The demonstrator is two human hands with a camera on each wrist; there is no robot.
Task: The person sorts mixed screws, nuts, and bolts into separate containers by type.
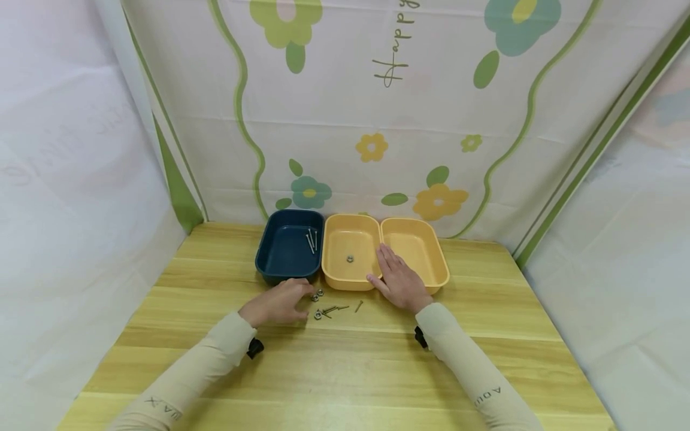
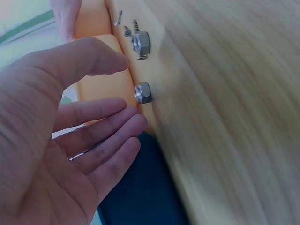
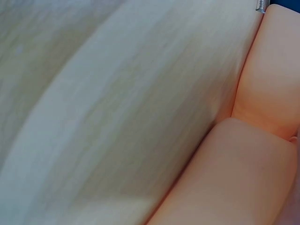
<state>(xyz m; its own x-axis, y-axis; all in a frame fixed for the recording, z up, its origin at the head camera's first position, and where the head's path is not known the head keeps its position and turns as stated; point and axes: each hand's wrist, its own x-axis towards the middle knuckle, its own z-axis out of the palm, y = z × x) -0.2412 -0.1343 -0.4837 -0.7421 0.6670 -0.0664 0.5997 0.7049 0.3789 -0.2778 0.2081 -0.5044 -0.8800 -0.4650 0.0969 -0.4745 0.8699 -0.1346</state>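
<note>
Your left hand [image 1: 280, 302] is empty, fingers relaxed and parted from the thumb, near two nuts [image 1: 315, 297]; screws [image 1: 330, 309] lie to its right on the desk [image 1: 345, 371]. Your right hand [image 1: 401, 282] rests straight-fingered over the adjoining yellow trays [image 1: 350, 284].

Head view's pretty bright, light's soft and even, with a mild pale sheen on the table [image 1: 345, 371] and faint shadows beside the sleeves [image 1: 469, 359]. Left wrist cam is dimmer and kinda hazy: nuts [image 2: 143, 93] look decently crisp, but the table smears. Right wrist's blurry too, bluish on the left, dark shadow line along the trays [image 3: 239, 178].
</note>
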